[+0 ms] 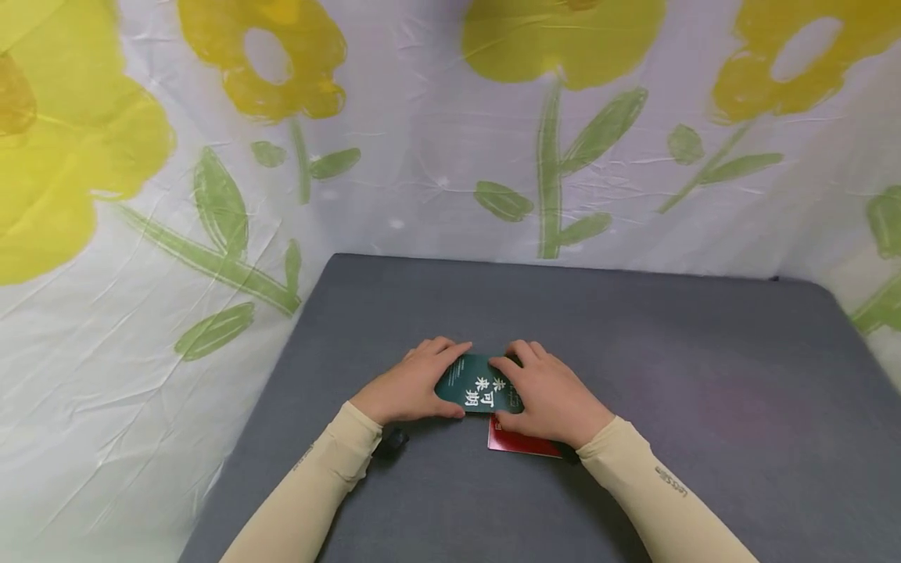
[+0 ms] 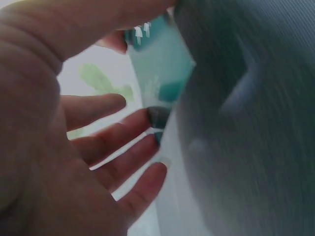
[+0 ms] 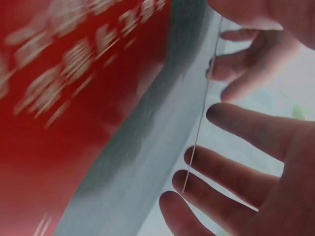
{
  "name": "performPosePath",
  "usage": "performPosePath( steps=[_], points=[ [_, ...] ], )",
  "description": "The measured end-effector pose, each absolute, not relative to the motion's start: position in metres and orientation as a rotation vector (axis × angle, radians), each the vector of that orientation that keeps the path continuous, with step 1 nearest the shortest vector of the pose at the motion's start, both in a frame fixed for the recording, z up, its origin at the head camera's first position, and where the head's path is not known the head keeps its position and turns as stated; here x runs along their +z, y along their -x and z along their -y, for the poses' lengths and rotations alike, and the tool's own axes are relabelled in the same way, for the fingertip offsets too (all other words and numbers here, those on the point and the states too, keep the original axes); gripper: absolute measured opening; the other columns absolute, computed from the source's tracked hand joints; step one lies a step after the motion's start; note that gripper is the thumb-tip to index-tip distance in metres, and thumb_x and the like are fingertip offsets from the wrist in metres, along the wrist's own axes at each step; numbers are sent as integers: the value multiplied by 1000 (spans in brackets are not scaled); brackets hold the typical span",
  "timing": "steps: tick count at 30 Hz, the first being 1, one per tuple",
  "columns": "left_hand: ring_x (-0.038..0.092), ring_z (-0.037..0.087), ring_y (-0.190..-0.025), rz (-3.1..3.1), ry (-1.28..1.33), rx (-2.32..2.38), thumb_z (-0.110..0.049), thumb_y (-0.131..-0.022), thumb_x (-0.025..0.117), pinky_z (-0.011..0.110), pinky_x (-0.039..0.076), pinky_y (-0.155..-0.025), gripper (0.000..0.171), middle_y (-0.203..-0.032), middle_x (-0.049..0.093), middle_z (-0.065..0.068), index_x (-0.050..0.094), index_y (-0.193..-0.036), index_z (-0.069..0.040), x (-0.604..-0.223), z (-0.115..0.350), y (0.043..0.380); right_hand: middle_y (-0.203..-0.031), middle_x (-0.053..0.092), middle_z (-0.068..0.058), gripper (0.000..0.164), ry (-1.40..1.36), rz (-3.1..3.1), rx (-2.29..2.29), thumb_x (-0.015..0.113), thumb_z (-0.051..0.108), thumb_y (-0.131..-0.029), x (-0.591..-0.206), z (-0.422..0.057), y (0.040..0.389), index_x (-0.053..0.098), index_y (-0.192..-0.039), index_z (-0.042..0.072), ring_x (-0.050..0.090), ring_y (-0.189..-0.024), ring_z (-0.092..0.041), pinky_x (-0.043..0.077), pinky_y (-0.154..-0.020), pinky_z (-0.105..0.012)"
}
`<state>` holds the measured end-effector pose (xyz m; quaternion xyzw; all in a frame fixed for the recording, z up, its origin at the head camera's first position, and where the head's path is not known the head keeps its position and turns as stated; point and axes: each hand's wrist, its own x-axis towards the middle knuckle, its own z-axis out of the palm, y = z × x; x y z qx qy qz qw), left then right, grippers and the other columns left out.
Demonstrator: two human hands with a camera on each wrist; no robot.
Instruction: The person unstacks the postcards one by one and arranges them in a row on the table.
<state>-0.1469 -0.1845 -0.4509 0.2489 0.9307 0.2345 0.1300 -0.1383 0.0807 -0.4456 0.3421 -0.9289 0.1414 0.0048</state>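
A dark green card (image 1: 481, 385) with white Chinese characters is held between my two hands in the head view. My left hand (image 1: 415, 383) grips its left end, with the thumb at the near edge and fingers at the far edge. At the right end, my right hand (image 1: 556, 391) holds it the same way. The left wrist view shows the green card's face between thumb and fingertips; in the right wrist view it is a thin edge along the fingertips. A red card (image 1: 519, 442) with pale lettering lies partly hidden under the green card and right hand.
The dark grey table (image 1: 598, 328) spreads around both hands. Behind it hangs a white curtain (image 1: 415, 180) printed with yellow flowers and green leaves. A small black thing (image 1: 396, 441) shows beside the left wrist.
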Motion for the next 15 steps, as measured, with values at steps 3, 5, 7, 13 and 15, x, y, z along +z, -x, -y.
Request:
performPosePath(
  steps=[3, 5, 7, 13, 15],
  points=[
    [49, 31, -145, -2718, -717, 686, -42, -86, 92, 58, 41, -122, 100, -159, 51, 6, 40, -168, -18, -450, 206, 154, -138, 60, -8, 69, -1072, 2928, 417, 83, 45, -86, -445, -61, 148, 67, -144, 12, 57, -119, -26, 59, -96, -46],
    [49, 31, -145, -2730, -707, 677, -42, -86, 92, 60, 41, -122, 100, -159, 51, 6, 40, -168, -18, -450, 221, 160, -139, 60, -9, 69, -1083, 2936, 408, 83, 47, -88, -446, -46, 156, 67, -144, 12, 57, -120, -26, 59, -97, -47],
    [49, 32, -146, -2747, -698, 655, -42, -86, 92, 61, 41, -122, 99, -159, 50, 6, 41, -168, -18, -452, 237, 166, -140, 59, -9, 69, -1103, 2940, 390, 82, 50, -90, -449, -31, 164, 65, -146, 13, 58, -121, -26, 59, -99, -47],
    [45, 36, -150, -2740, -643, 622, -40, -88, 91, 62, 42, -120, 96, -163, 46, 9, 42, -167, -17, -452, 275, 181, -141, 60, -10, 70, -1109, 2942, 412, 80, 54, -93, -458, 9, 184, 65, -147, 12, 60, -124, -26, 58, -104, -46],
    [42, 36, -153, -2727, -628, 625, -39, -89, 90, 62, 43, -119, 95, -165, 44, 9, 41, -168, -17, -451, 285, 186, -141, 61, -10, 70, -1090, 2944, 407, 80, 54, -93, -460, 20, 188, 65, -147, 12, 60, -125, -26, 57, -105, -46]
  ],
)
